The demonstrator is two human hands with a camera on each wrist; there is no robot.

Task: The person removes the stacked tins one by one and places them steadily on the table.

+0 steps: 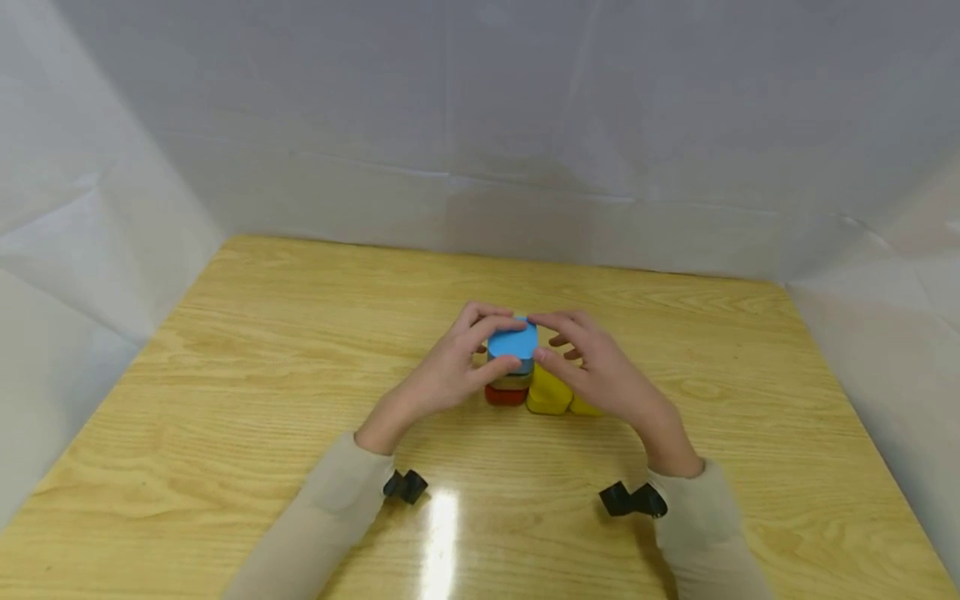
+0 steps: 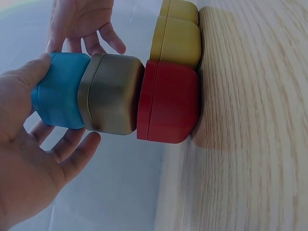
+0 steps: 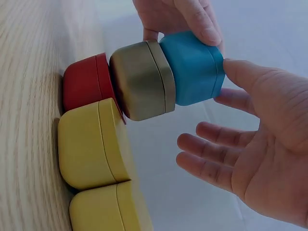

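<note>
A blue block [image 1: 512, 340] tops a stack on an olive block [image 1: 512, 382] and a red block [image 1: 505, 395]. The stack stands on the wooden table [image 1: 225, 375]. Two yellow blocks [image 1: 547, 392] lie side by side against the red one, on its right. My left hand [image 1: 487, 343] pinches the blue block [image 2: 60, 91], thumb on the near side and fingers on the far side. My right hand [image 1: 551, 340] has its fingers spread and relaxed, and the thumb tip touches the blue block [image 3: 195, 67]. The olive block [image 3: 142, 86] sits slightly skewed on the red block [image 3: 84, 82].
White sheeting [image 1: 480, 125] walls in the table at the back and on both sides. Black wrist camera mounts [image 1: 405, 486] show at both beige sleeves. Bare wood lies all around the blocks.
</note>
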